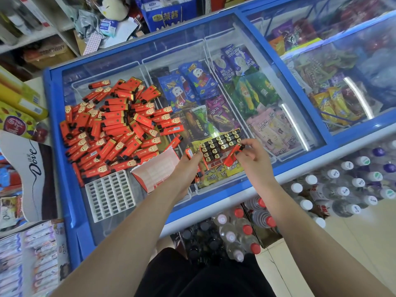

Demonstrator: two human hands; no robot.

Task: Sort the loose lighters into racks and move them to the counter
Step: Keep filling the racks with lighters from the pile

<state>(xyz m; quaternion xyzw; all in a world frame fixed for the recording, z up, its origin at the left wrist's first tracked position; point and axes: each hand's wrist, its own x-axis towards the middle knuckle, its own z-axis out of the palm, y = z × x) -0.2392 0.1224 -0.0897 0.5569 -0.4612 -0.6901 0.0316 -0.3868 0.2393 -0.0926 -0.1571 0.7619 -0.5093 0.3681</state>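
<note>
1. At 8 o'clock, an empty white plastic slotted rack [110, 196] lies on the blue-framed glass freezer lid [214, 50].
2. Centre: left hand [188, 168] grips a part-filled orange rack of black-capped lighters [220, 146]; right hand [252, 155] fingers pinch one red lighter [232, 155].
3. At 10 o'clock, a heap of loose red lighters [115, 127].

Brightness: even, bright indoor light; colours are strong.
Glare: two white streaks of reflected lamp on the freezer lid [300, 86], up and right of the right hand [252, 157]; a milky sheen farther right dulls the packets under the glass.
Shadows: soft and faint; a darker patch among the bottles [235, 236] below both wrists.
Sharpness: crisp around the left hand [188, 168] and the lighters [115, 129] to its left.
Blur: the shelves [42, 28] far up-left look smeared.
Distortion: wide-angle bending; freezer edges curve and lean outward from the hands.
</note>
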